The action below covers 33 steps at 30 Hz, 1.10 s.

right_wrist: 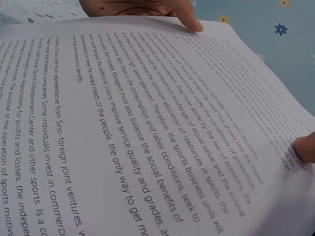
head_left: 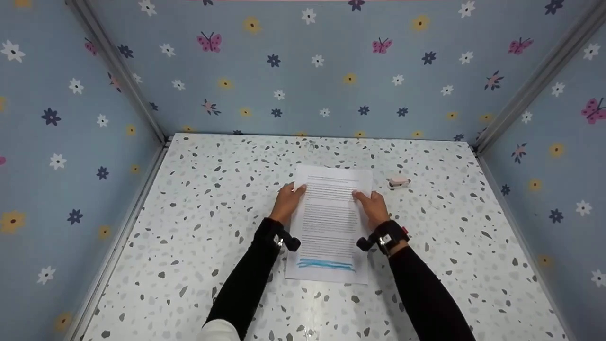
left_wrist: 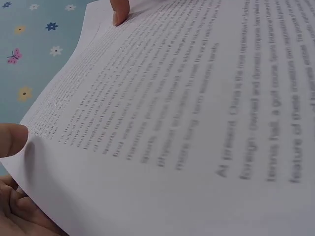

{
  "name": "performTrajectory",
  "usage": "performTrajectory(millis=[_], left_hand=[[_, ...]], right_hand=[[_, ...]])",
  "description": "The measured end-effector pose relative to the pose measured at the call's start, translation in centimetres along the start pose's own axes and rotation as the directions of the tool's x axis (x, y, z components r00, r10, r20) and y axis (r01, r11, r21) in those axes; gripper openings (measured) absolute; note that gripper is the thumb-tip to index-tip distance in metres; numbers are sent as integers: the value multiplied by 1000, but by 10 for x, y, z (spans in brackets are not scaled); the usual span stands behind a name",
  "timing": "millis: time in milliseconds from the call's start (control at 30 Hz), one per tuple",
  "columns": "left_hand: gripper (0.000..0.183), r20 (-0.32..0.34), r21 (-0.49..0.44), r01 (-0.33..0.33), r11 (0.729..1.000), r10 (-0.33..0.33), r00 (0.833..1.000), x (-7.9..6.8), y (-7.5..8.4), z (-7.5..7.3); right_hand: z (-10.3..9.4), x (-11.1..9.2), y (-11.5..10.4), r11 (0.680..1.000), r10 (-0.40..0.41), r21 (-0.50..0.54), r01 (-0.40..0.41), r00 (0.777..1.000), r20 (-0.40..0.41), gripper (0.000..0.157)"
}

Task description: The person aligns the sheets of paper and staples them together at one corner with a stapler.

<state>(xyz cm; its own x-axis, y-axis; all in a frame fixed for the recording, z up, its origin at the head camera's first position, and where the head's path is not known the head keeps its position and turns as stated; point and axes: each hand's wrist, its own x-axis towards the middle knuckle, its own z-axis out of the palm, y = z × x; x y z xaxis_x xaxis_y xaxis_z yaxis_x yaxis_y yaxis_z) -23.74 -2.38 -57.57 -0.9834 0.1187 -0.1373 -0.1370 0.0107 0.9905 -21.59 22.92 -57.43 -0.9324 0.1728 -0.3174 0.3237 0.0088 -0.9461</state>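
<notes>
Printed paper (head_left: 329,222), covered in lines of text, is held between both hands above the table. Blue marker strokes cross its lower part. At its left edge my left hand (head_left: 287,202) pinches it, thumb on top and the other fingers beneath. My right hand (head_left: 374,208) grips the right edge the same way. In the left wrist view the paper (left_wrist: 147,128) bows upward, with the left thumb (left_wrist: 12,140) on its margin. The right wrist view shows the curved paper (right_wrist: 147,123) too. Whether it is one sheet or several, I cannot tell.
A small pale pink stapler (head_left: 399,182) lies on the table to the right of the paper. The speckled white table (head_left: 213,199) is enclosed by blue walls (head_left: 307,71) with flowers and butterflies on the back and both sides.
</notes>
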Motion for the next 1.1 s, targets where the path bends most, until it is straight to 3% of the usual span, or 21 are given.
performTrajectory(millis=[200, 500, 667, 833, 1100], left_hand=[[32, -55, -57, 12, 998, -15, 998, 9, 2, 0], [30, -80, -36, -53, 998, 50, 996, 9, 4, 5], [33, -47, 33, -119, 992, 121, 992, 15, 12, 0], [45, 28, 180, -248, 952, 247, 969, 18, 17, -6], [22, 43, 190, -288, 938, 286, 957, 19, 24, -4]], right_hand=[[7, -7, 2, 1000, -19, 14, 19, 999, 34, 36], [7, -6, 1, 999, -19, 45, 18, 1000, 22, 38], [4, -6, 2, 1000, -29, 7, 29, 999, 22, 36], [5, -9, 1, 1000, -16, 3, 16, 999, 39, 34], [4, -7, 2, 1000, 9, -8, -9, 1000, 10, 35]])
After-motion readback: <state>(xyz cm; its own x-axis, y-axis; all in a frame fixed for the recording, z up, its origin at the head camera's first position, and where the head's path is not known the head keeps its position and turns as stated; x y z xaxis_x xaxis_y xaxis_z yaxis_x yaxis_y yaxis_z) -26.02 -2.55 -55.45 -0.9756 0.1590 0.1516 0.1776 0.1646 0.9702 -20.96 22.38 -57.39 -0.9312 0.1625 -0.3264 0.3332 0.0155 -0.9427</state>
